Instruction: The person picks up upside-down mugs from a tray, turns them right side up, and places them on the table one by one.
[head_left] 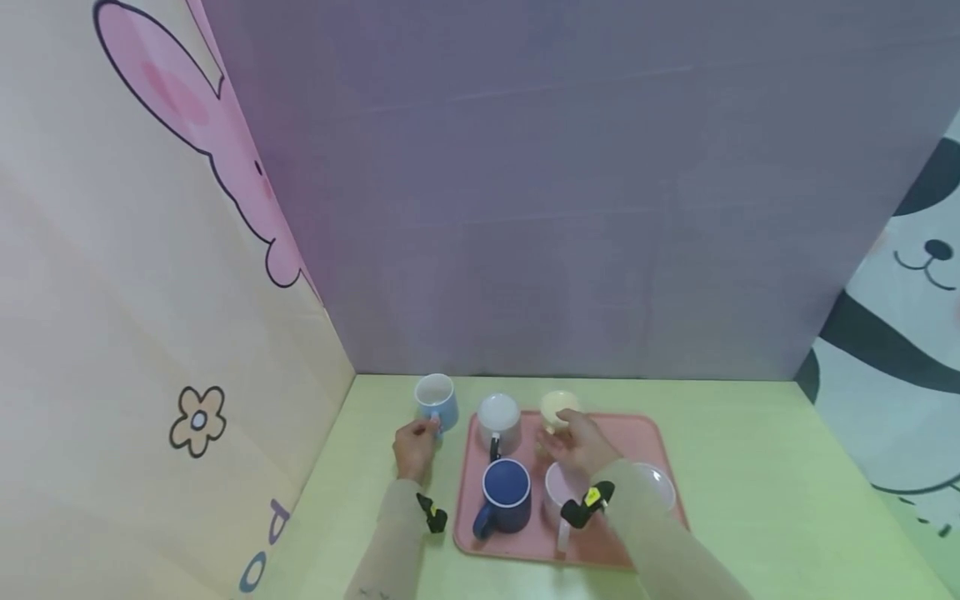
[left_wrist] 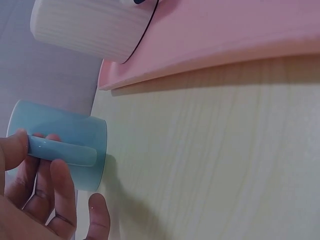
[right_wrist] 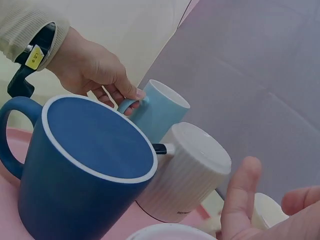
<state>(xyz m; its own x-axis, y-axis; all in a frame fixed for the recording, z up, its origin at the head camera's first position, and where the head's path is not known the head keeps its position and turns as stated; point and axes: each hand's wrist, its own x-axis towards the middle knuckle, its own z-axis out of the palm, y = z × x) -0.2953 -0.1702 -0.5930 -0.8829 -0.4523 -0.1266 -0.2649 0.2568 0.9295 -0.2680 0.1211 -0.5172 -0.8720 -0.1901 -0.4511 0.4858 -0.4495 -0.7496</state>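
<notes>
My left hand (head_left: 414,450) pinches the handle of a light blue mug (head_left: 442,408), which stands upright on the table left of the tray. In the left wrist view, the thumb presses the handle's (left_wrist: 62,151) outer side, with fingertips behind it. My right hand (head_left: 581,446) reaches over the tray to a small cream-yellow cup (head_left: 558,404) at its back edge. The right wrist view shows index finger and thumb spread apart, with the cream cup (right_wrist: 267,210) beyond them. A ribbed white mug (right_wrist: 185,175) stands upside down on the tray, its dark rim below.
The pink tray (head_left: 517,547) also bears a dark blue mug (head_left: 506,496) at front left, a pale pinkish mug (head_left: 553,492) partly under my right wrist, and a white round piece (head_left: 657,485) partly behind the sleeve. A grey-purple wall panel (head_left: 525,208) rises behind the table.
</notes>
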